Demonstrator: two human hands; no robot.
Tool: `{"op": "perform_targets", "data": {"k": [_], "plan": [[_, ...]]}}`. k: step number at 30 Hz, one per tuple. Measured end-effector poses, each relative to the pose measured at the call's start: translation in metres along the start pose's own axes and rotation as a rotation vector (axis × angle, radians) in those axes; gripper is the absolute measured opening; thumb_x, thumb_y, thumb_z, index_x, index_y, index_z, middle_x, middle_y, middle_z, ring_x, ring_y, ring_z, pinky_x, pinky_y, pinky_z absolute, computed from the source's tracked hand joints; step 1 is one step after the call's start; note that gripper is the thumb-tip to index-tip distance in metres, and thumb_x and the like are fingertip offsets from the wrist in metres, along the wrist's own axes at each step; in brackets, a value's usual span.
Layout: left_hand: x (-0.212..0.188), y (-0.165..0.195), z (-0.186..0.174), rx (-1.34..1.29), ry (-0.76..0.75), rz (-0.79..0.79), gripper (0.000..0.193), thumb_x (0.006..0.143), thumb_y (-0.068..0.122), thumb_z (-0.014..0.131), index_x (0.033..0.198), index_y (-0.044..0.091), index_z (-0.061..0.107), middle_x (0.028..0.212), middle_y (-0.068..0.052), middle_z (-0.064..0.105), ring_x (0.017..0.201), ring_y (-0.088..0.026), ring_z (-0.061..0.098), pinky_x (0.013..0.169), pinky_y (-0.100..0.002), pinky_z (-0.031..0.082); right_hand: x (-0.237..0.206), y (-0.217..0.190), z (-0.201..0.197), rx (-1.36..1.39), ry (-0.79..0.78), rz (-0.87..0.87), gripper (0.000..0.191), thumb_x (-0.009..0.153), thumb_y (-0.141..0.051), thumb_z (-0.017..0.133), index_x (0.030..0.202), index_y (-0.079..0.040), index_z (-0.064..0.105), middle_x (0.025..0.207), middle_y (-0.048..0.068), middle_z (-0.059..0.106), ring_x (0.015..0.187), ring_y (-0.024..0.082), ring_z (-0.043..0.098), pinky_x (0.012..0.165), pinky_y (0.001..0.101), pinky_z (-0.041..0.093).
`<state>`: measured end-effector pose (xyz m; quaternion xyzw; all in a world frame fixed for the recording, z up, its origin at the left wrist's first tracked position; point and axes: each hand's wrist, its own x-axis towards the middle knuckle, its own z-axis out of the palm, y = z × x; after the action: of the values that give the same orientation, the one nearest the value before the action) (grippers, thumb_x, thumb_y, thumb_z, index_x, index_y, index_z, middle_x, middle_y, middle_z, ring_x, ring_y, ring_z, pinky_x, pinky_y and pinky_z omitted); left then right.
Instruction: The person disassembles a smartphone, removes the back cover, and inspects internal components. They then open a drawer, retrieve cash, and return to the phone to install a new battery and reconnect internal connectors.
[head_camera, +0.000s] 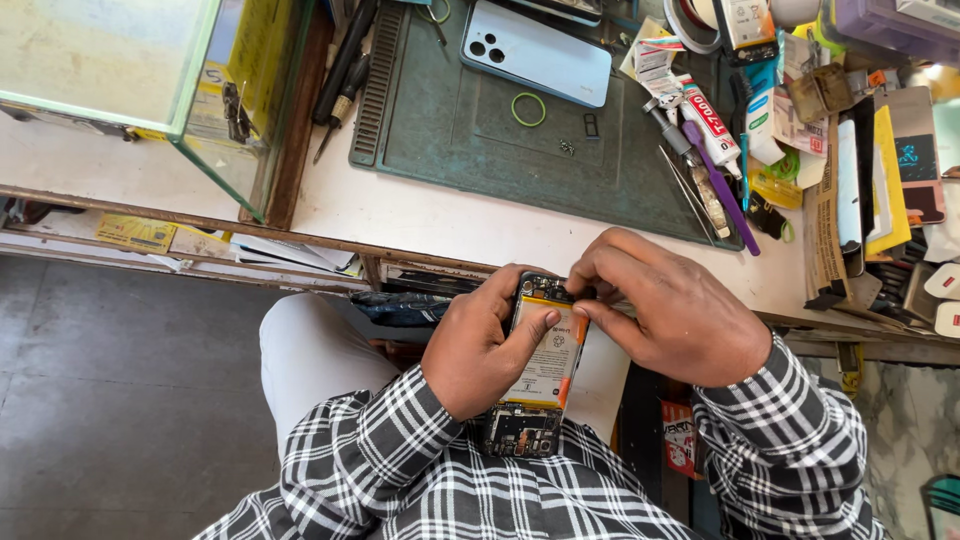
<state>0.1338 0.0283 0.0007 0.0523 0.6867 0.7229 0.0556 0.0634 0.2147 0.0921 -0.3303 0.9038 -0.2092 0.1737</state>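
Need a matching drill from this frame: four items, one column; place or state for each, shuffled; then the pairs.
1. opened phone
2. pale blue back cover
3. green rubber ring
4. purple tool

A. camera side up, at the mat's far edge
B. held in both hands over the lap
C. flat on the mat, alone
D. slanting along the mat's right edge

Pairs: 1-B, 2-A, 3-C, 4-D

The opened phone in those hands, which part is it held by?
The left hand grips the opened black phone with its white battery showing along its left edge, thumb on the battery. The right hand pinches its top end.
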Motion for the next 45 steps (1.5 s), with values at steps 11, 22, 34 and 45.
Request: {"op": "perform_targets", "data": {"k": [11, 22, 34, 45], "plan": [[0.001, -0.003, 0.002, 0.019, 0.000, 0.048, 0.022, 0.099, 0.018, 0.065, 0.116, 0.003, 0.061, 0.092, -0.014, 0.078, 0.083, -0.019, 0.080, 0.068, -0.031, 0.059, 0.002, 0.000, 0.002, -0.029, 0.022, -0.093, 0.019, 0.083, -0.011, 0.074, 0.101, -0.008, 0.069, 0.098, 0.005, 0.066, 0.084, 0.022, 0.070, 0.070, 0.0339, 0.058], [0.000, 0.001, -0.001, 0.035, 0.014, 0.041, 0.025, 0.098, 0.018, 0.064, 0.119, 0.004, 0.060, 0.090, -0.014, 0.078, 0.081, -0.020, 0.080, 0.067, -0.031, 0.059, -0.004, -0.005, 0.016, -0.007, 0.255, -0.146, 0.021, 0.076, -0.008, 0.076, 0.095, -0.005, 0.066, 0.101, 0.008, 0.065, 0.086, 0.021, 0.069, 0.067, 0.0311, 0.059], [0.000, 0.001, -0.001, 0.006, 0.011, 0.029, 0.023, 0.098, 0.018, 0.064, 0.116, 0.003, 0.062, 0.092, -0.013, 0.078, 0.084, -0.019, 0.080, 0.070, -0.031, 0.060, -0.011, -0.006, 0.025, -0.114, 0.358, -0.228, 0.026, 0.077, -0.005, 0.078, 0.102, -0.004, 0.075, 0.099, 0.010, 0.066, 0.092, 0.026, 0.067, 0.077, 0.0388, 0.056], [0.000, 0.002, -0.001, 0.040, 0.006, 0.038, 0.024, 0.099, 0.019, 0.063, 0.118, 0.003, 0.062, 0.093, -0.014, 0.079, 0.084, -0.020, 0.080, 0.070, -0.031, 0.060, -0.014, -0.005, 0.022, -0.089, 0.359, -0.190, 0.018, 0.080, -0.010, 0.082, 0.096, -0.004, 0.076, 0.099, 0.008, 0.070, 0.093, 0.024, 0.070, 0.077, 0.0366, 0.057]]}}
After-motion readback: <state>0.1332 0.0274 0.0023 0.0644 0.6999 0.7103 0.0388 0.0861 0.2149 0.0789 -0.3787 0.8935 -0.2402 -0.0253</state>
